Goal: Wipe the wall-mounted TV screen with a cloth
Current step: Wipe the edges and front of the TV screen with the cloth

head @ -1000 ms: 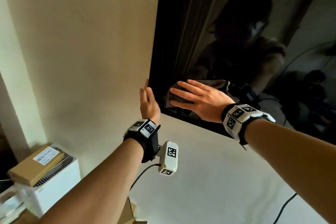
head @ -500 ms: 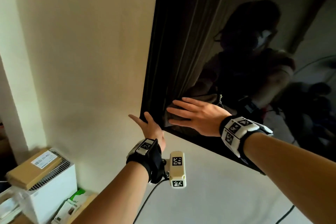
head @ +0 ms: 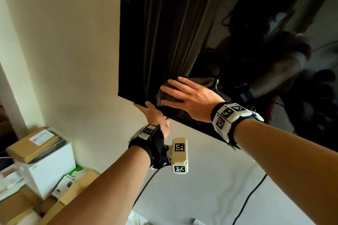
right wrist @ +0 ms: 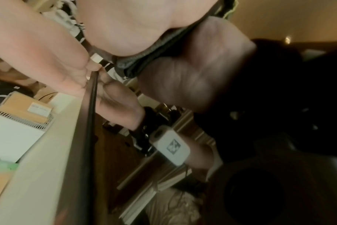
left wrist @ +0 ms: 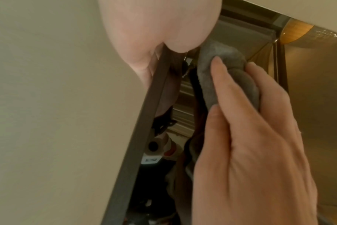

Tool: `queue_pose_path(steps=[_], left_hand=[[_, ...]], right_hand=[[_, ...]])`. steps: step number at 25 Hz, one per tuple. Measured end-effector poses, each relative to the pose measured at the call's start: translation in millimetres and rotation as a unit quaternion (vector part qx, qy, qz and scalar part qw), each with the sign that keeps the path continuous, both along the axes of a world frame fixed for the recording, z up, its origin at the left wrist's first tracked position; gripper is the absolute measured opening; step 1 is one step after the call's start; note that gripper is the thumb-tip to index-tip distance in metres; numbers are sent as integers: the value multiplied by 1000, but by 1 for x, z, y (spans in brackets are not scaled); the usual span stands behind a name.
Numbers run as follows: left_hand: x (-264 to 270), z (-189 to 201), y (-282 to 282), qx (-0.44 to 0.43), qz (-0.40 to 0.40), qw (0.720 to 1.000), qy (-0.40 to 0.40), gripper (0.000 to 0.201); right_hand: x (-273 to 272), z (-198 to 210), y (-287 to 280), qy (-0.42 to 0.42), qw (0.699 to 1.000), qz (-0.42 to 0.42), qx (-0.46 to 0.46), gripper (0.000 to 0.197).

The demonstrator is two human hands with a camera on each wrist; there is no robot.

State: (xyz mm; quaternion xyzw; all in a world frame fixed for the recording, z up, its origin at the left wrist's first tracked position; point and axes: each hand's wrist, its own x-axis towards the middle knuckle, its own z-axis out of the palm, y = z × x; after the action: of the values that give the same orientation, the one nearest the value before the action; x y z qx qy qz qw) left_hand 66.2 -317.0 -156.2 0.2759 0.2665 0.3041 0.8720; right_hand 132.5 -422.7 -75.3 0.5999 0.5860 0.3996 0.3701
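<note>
Against the TV screen (head: 182,23), right hand (head: 190,100) presses cloth (head: 164,95) flat.

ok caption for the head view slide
Right hand presses grey cloth on TV screen; left hand steadies bottom edge.

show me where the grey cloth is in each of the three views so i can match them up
Head: the cloth lies flat on the TV screen near its lower left corner, under the right hand.
Left wrist: upper middle, the cloth bunched beyond the right hand's fingertips.
Right wrist: top centre, a grey strip of cloth under the palm.
Shared landmark: the TV's dark bottom edge.
</note>
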Motion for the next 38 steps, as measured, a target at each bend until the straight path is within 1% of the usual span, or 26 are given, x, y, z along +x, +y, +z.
queue_pose_path(steps=[2, 4, 6, 9, 13, 16, 18, 22, 24, 27, 31, 33, 36, 38], left_hand=[[5, -6, -6, -4, 1, 1000, -6, 55], [8, -10, -13, -16, -5, 1000, -13, 52], [6, -8, -21, -29, -4, 999, -20, 51], [2, -6, -30, -14, -13, 1000, -14, 50], [4, -9, -36, -26, -12, 999, -16, 53], [1, -9, -49, -21, -28, 999, -21, 53], [1, -10, -59, -10, -31, 999, -17, 52], [7, -14, -74, -17, -36, 999, -9, 53], [10, -17, -82, -24, -43, 999, -7, 53], [19, -23, -94, -59, -55, 996, -31, 57], [30, -29, -111, -77, -65, 995, -24, 62], [31, -33, -122, -72, -82, 994, -26, 63], [31, -33, -139, -69, -81, 993, -51, 63], [32, -33, -148, -64, -65, 995, -46, 63]], right_hand=[[3, -6, -35, 22, 1000, 3, -19, 67], [4, -8, -63, 17, 999, 10, -43, 67], [2, -8, -64, 7, 999, -5, -41, 65], [-2, -15, -57, 7, 1000, -22, -9, 62], [2, -14, -101, 16, 1000, 5, 11, 62], [4, -13, -103, 13, 1000, 9, 23, 57], [4, -14, -109, 14, 999, -1, 36, 61], [3, -17, -157, 10, 999, -1, 53, 64], [4, -19, -156, 1, 998, -2, 59, 62], [5, -24, -146, 9, 996, -13, 85, 57], [9, -34, -195, 7, 997, -1, 80, 55], [9, -35, -200, 11, 997, 3, 82, 56], [11, -36, -186, 8, 995, 8, 102, 54], [12, -38, -207, 4, 994, 6, 106, 54]])
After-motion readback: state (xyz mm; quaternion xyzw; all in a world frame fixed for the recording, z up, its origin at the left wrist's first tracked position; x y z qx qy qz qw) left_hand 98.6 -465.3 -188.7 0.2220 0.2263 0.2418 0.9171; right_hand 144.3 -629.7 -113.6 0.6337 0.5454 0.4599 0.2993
